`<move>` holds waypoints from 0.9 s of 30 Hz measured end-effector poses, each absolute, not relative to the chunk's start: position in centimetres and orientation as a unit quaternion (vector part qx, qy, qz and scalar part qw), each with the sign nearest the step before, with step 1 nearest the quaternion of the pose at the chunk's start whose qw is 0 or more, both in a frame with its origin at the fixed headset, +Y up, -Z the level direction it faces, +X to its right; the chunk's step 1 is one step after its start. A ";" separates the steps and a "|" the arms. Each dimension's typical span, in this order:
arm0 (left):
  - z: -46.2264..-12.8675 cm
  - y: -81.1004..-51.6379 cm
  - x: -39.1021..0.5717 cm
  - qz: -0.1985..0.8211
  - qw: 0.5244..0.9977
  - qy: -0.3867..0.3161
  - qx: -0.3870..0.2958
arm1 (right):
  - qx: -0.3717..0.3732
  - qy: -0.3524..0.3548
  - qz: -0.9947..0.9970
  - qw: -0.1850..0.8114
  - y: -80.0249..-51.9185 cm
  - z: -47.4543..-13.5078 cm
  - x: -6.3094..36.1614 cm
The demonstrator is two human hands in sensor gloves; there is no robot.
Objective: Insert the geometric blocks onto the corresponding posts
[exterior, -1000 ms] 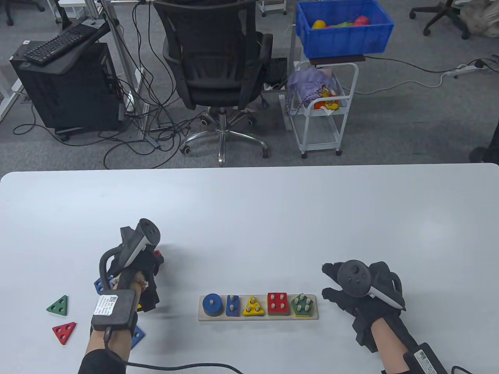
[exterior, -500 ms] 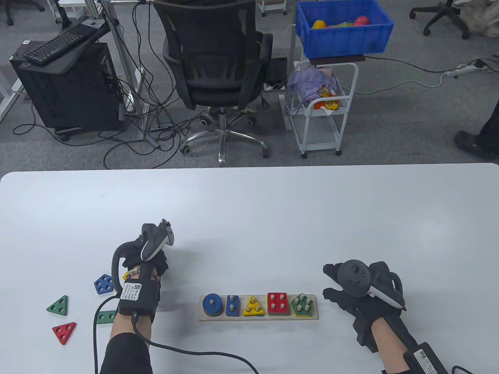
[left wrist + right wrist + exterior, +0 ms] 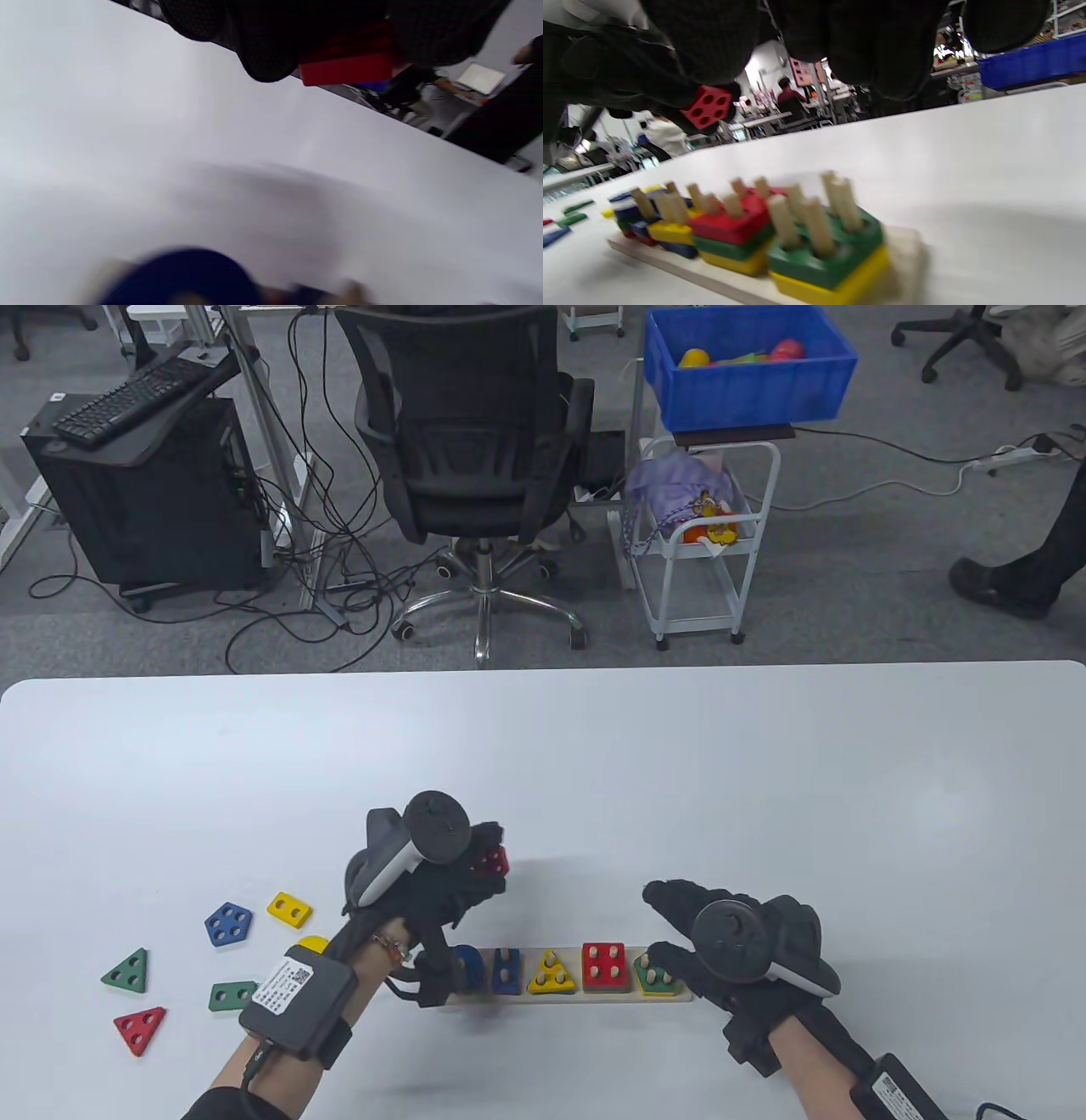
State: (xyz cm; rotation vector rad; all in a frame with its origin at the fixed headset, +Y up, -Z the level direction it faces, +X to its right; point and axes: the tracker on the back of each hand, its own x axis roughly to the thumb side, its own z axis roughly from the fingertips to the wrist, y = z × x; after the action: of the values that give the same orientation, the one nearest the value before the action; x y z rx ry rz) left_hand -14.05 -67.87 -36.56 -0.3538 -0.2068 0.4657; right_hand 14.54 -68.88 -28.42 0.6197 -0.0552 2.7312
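Observation:
My left hand (image 3: 484,853) pinches a red block (image 3: 490,861) with several holes, held in the air behind the left part of the wooden post board (image 3: 560,997). The same red block (image 3: 345,70) shows under the gloved fingers (image 3: 267,51) in the left wrist view, and again as the red block (image 3: 707,106) in the right wrist view. The board carries a blue circle (image 3: 469,967), a blue rectangle (image 3: 506,971), a yellow triangle (image 3: 551,973), a red square (image 3: 604,965) and a green pentagon (image 3: 653,977). My right hand (image 3: 657,923) is open at the board's right end, thumb by the green pentagon.
Loose blocks lie at the left: a blue pentagon (image 3: 228,923), a yellow rectangle (image 3: 289,909), a green rectangle (image 3: 232,995), a green triangle (image 3: 127,971) and a red triangle (image 3: 141,1029). Beyond the far edge stand an office chair (image 3: 475,432) and a cart with a blue bin (image 3: 747,364).
My left hand has lifted the red block out of the left cluster and carried it right, to behind the board. My right hand has slid left up to the board's right end.

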 end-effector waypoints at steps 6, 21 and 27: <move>-33.8 -67.5 -9.7 0.429 0.849 -0.180 -0.250 | 0.282 -0.102 0.918 0.261 -67.7 -26.7 12.3; -31.5 -69.5 -8.1 0.563 0.728 -0.191 -0.342 | 0.265 -0.200 0.901 0.279 -67.0 -25.6 12.3; -30.8 -68.3 -10.4 0.495 0.803 -0.205 -0.263 | 0.249 -0.193 0.908 0.275 -67.0 -26.1 13.1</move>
State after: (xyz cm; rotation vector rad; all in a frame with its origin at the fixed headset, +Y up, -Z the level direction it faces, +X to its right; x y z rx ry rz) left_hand -10.38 -68.31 -30.79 -0.5630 -0.4395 1.0598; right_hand 13.05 -67.01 -26.06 0.6705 -0.5185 2.4410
